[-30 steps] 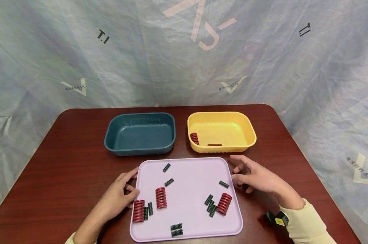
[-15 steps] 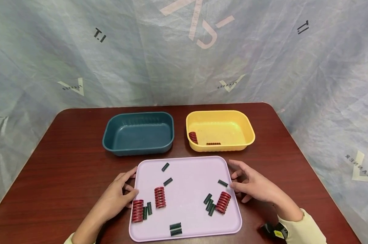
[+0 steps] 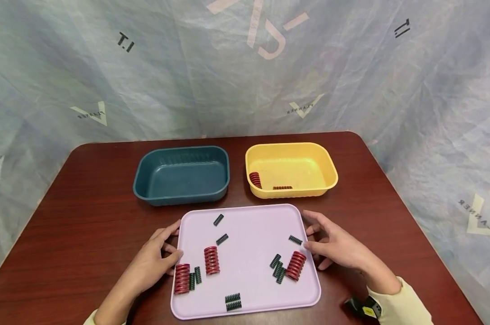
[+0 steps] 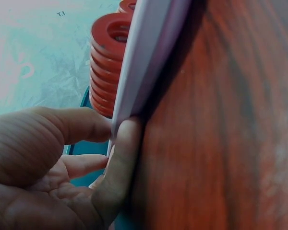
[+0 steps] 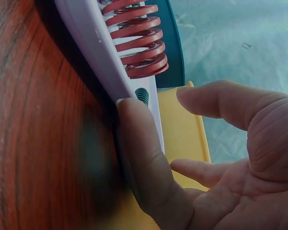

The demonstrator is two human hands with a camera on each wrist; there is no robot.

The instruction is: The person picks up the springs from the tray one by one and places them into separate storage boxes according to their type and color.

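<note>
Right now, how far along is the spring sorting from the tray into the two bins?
Early. Done: two red springs lie in the yellow bin; the teal bin shows none. In hand: nothing lifted; the left hand and right hand each touch an edge of the lilac tray. Left on the tray: three big red springs, such as the one at, and the small dark springs, such as.

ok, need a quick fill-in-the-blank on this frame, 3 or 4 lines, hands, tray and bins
1. Both hands touch the edges of the ____ tray.
2. The left hand lies next to a big ____ spring on the tray.
3. The teal bin holds ____ springs.
4. The bin with red springs in it is the ____ one, nearer the right hand.

Missing words: lilac; red; no; yellow
</note>
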